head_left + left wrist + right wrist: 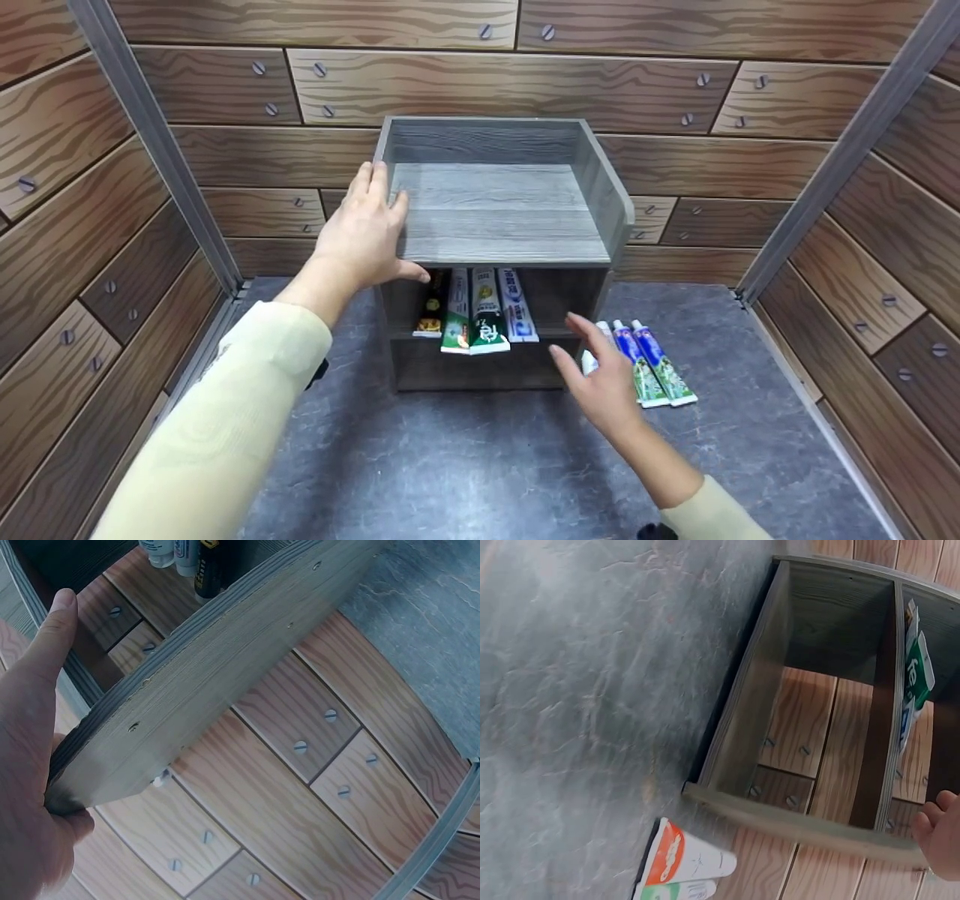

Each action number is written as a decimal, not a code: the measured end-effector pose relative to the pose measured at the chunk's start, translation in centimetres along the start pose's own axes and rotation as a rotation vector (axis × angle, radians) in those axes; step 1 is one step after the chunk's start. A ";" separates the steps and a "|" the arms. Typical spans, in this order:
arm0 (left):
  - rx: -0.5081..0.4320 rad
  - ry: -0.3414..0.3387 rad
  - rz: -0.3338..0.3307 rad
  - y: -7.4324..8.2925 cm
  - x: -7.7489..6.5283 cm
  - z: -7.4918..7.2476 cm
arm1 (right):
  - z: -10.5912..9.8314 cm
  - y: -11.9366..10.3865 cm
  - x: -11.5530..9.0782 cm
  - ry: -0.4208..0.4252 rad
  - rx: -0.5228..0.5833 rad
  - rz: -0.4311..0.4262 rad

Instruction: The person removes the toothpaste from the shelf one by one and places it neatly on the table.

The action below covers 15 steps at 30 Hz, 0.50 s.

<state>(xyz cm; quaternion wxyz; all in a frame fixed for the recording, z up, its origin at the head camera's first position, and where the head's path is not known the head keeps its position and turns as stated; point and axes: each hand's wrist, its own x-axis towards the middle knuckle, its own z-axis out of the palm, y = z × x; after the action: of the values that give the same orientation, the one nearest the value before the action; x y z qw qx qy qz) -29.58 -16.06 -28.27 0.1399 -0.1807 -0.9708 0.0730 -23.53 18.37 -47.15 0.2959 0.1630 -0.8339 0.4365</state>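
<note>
A grey wooden shelf unit (495,214) stands against the back wall. My left hand (364,229) grips its left side panel (187,682), thumb towards the front and fingers over the upper edge. On the middle shelf lie a black toothpaste tube (432,304), a green and white one (456,315), a dark green one (487,315) and a white and blue one (517,304). Their ends stick out past the shelf's front. Beside the unit's right front edge is my right hand (604,379), holding nothing, thumb and fingers spread apart.
Blue and green toothpaste tubes (660,364) lie on the grey floor (465,465) right of the unit. A white and orange tube (690,855) lies near them, partly behind my right hand in the head view. Wood-patterned walls (480,82) enclose three sides.
</note>
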 end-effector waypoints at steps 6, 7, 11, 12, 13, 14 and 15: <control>0.011 0.003 0.000 0.1 -0.1 0.0 | 1.7 -0.2 1.3 -0.021 -0.013 -0.014; 0.016 0.003 0.003 0.1 -0.1 0.0 | 1.9 -0.1 1.5 -0.024 -0.018 -0.013; 0.027 0.006 0.012 0.1 -0.1 0.0 | 2.8 -0.1 2.4 -0.044 -0.050 0.005; 0.024 0.008 0.011 0.1 -0.1 0.0 | 3.0 -0.1 2.6 -0.047 -0.060 0.007; 0.019 0.010 0.010 0.0 -0.1 0.0 | 3.2 0.0 2.8 -0.050 -0.071 0.008; 0.016 0.011 0.008 0.0 -0.1 0.0 | 3.4 0.0 3.0 -0.053 -0.081 0.009; 0.012 0.012 0.007 0.0 -0.1 0.0 | 3.6 0.1 3.2 -0.055 -0.089 0.009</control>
<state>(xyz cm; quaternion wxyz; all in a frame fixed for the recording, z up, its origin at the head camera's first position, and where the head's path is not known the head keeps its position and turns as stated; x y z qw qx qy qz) -29.50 -16.07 -28.29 0.1466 -0.1834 -0.9689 0.0784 -27.35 15.46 -46.78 0.2778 0.1580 -0.8611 0.3955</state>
